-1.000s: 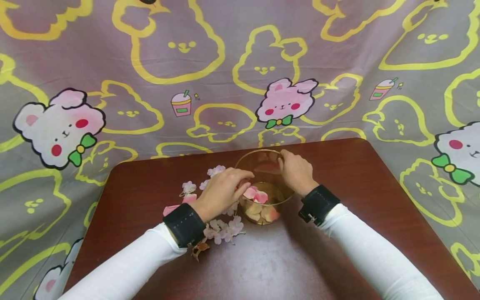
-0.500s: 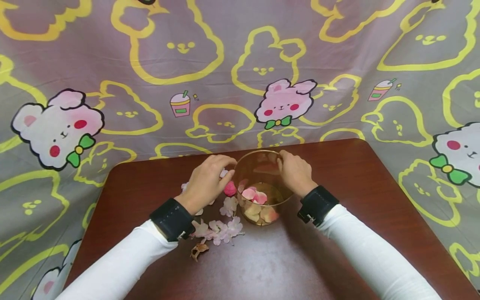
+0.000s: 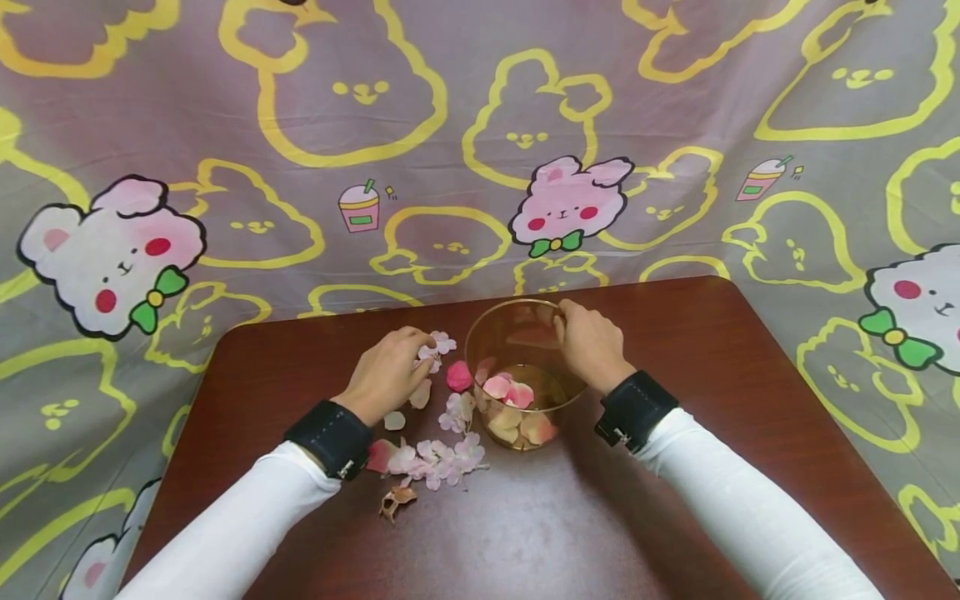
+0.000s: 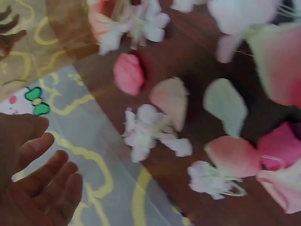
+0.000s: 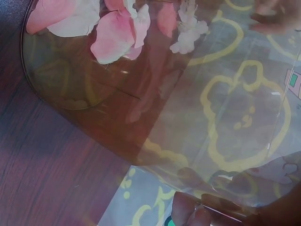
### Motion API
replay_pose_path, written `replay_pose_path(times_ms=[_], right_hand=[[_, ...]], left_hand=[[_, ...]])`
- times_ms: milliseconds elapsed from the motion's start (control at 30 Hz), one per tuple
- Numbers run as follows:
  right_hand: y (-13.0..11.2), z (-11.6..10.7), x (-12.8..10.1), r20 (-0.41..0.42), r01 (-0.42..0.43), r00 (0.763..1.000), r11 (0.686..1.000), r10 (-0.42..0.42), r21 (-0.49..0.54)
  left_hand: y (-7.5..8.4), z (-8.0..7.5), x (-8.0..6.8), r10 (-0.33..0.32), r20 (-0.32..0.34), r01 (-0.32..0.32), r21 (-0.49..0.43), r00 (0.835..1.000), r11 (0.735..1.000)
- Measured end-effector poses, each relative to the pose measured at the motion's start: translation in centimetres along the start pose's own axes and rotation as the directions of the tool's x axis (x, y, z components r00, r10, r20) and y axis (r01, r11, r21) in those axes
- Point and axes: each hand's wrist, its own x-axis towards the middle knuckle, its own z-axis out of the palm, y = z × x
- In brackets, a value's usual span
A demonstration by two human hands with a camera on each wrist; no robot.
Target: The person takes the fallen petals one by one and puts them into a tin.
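Note:
An amber see-through glass bowl (image 3: 551, 392) stands on the table with several pink and pale petals (image 3: 510, 390) inside. My right hand (image 3: 595, 340) grips its rim at the far right side; in the right wrist view, the thumb and fingers (image 5: 195, 207) pinch the glass edge. Left of the bowl my left hand (image 3: 384, 373) hovers over scattered petals, fingers loosely bent and holding nothing in the left wrist view. Nearest it lie a pale blossom cluster (image 3: 439, 346), a deep pink petal (image 3: 459, 376) and a pale petal (image 3: 394, 420).
More blossom clusters (image 3: 442, 461) lie on the brown table (image 3: 525, 533), in front of the left hand. A dried brown leaf-like piece (image 3: 397, 502) is closer to the front. A cartoon-printed cloth (image 3: 420, 167) hangs behind and around the table.
My left hand has moved left, from over the bowl's rim to above the loose petals and blossoms. The right hand keeps its grip on the rim, and the bowl has hardly moved.

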Motion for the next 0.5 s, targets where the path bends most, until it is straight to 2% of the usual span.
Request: replay_pose_path(times_ms=[233,500], right_hand=[[-0.1,-0.2,0.0,0.006,-0.017,1.000,1.000,0.017,-0.007],[-0.3,-0.2,-0.1,0.012,-0.017,1.000,1.000,0.017,-0.006]], left_hand=[[-1.5,2.0,-0.5,0.005,0.108,-0.009,0.038,0.994,0.999],[-2.0,3.4,-1.2,0.036,0.190,-0.044,0.033,0.981,0.998]])
